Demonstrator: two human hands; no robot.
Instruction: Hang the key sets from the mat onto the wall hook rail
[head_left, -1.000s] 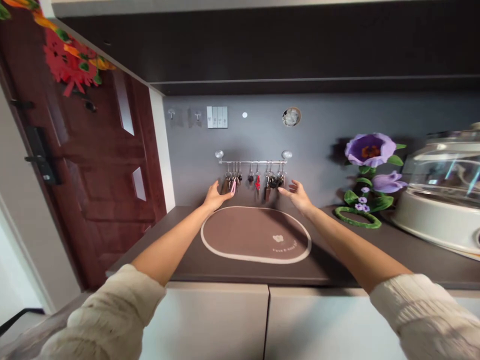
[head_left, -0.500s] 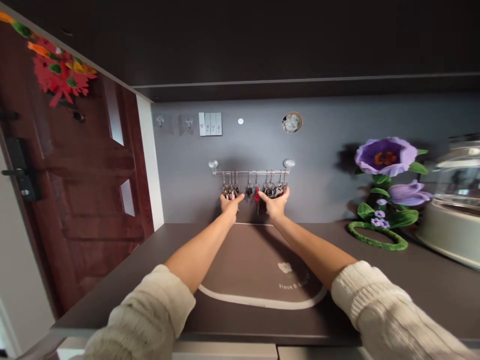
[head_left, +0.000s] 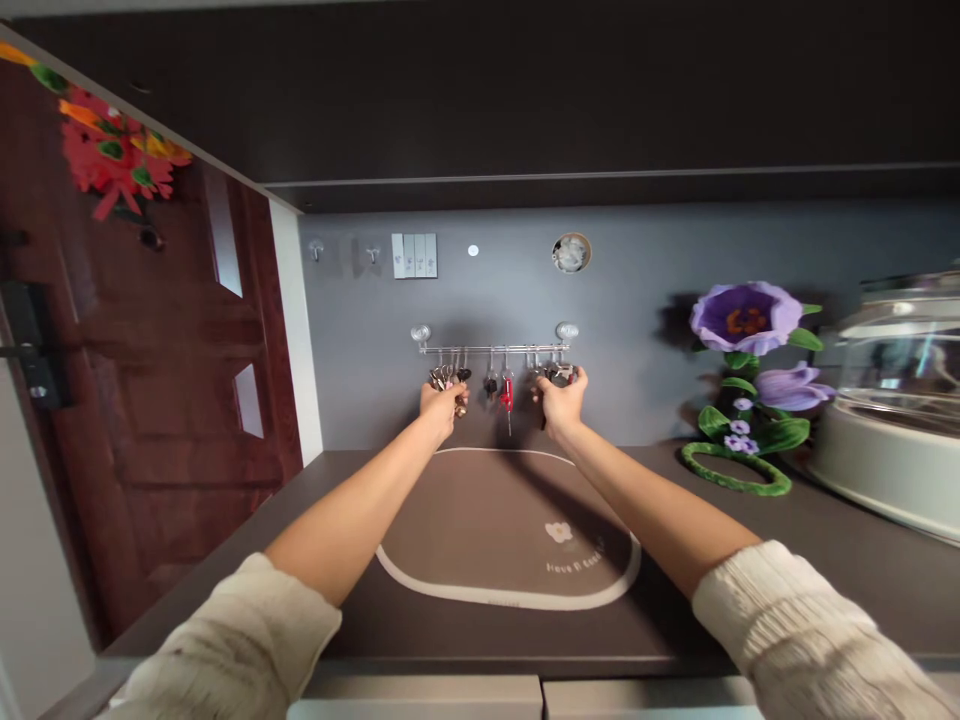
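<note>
A clear rail [head_left: 495, 349] with hooks is fixed to the grey wall by two suction cups, and bunches of keys hang from it. At the left end, my left hand [head_left: 439, 410] is closed around a bunch of keys [head_left: 442, 376], thumb in front. My right hand [head_left: 562, 404] cups the keys [head_left: 555, 374] at the right end between thumb and fingers; its fingertips are partly hidden. Between my hands hang a dark key bunch [head_left: 491, 385] and a red key holder [head_left: 508, 393], both untouched.
A brown mat [head_left: 495, 530] lies on the dark counter below. To the right stand purple plush flowers [head_left: 746, 320] and a white appliance with a clear cover [head_left: 892, 450]. Above is a dark cabinet [head_left: 480, 100]; at left, a red-brown door [head_left: 187, 400].
My left hand has moved left, and my right hand has shifted right along the rail, away from the red key holder, which now hangs free. The view has shifted slightly.
</note>
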